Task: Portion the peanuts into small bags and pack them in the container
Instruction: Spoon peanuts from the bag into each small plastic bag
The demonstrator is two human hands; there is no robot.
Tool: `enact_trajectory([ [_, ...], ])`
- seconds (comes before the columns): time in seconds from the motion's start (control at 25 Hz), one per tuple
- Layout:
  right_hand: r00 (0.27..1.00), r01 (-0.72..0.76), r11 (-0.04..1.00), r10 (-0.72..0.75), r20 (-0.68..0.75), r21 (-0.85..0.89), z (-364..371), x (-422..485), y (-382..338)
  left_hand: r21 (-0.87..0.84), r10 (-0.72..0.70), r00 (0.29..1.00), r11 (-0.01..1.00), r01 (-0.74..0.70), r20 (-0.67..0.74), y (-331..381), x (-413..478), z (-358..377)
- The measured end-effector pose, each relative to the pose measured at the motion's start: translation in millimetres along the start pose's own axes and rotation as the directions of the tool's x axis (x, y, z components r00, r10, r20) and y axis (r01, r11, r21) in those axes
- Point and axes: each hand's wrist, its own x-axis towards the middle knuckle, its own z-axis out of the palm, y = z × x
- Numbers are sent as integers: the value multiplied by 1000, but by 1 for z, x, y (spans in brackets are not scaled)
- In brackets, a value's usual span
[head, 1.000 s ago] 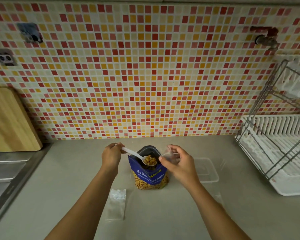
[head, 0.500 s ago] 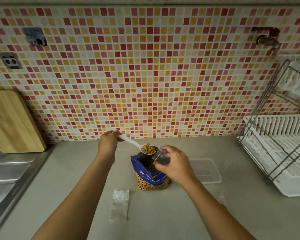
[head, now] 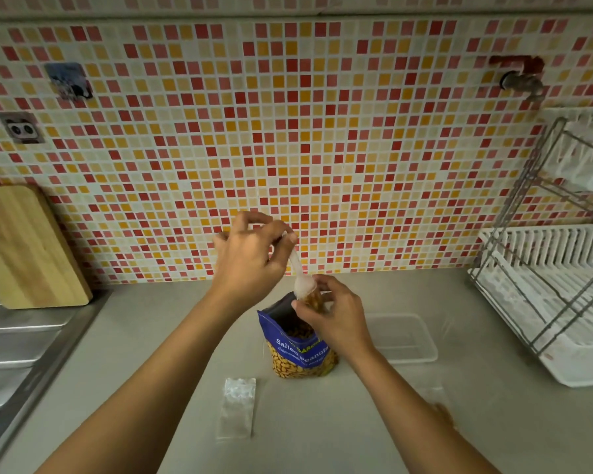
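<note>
Left hand (head: 250, 258) pinches the handle of a white plastic spoon (head: 300, 275), tipped bowl-down into a small clear bag (head: 314, 299). Right hand (head: 336, 319) pinches that bag's mouth just above the open peanut pouch (head: 298, 354), which stands upright on the counter (head: 172, 371). Clear container (head: 404, 340) sits right of the pouch; flat spare bags (head: 237, 408) lie in front.

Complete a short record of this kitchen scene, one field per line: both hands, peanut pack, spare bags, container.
left hand: holds white spoon, bowl tipped into small bag
right hand: pinches small bag, above peanut pack
peanut pack: upright on counter, top open
spare bags: flat on counter, nearer than the pack
container: clear, right of pack, nothing seen inside
</note>
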Motion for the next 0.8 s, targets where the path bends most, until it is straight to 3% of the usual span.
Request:
enact_trajectory([
  [0.08,999,-43,997,42,3,60,-4,-1,0,-88,-64,991,995,53,-121,-2,6,-17],
  [0.16,995,-95,989,96,-10,110,-9,-1,2,-237,-233,962,952,195,-145,-21,14,-22],
  [0.24,990,-133,981,139,-36,140,-15,-1,5,-333,-377,926,878,345,-34,-38,15,-11],
  [0.32,985,-158,970,168,-40,186,-21,0,7,-338,-449,877,810,480,171,-43,1,16],
  [0.4,981,-181,957,191,-25,228,-29,0,7,-242,-453,832,810,534,320,-50,-21,51],
  [0.48,983,-179,958,185,-8,225,-37,0,5,-119,-458,813,841,527,360,-59,-43,78],
  [0.64,989,-144,957,149,-1,251,-53,1,0,-41,-522,825,840,542,219,-65,-64,92],
  [0.8,989,-140,964,148,-19,226,-65,4,2,-212,-436,899,884,418,-47,-34,-80,77],
])
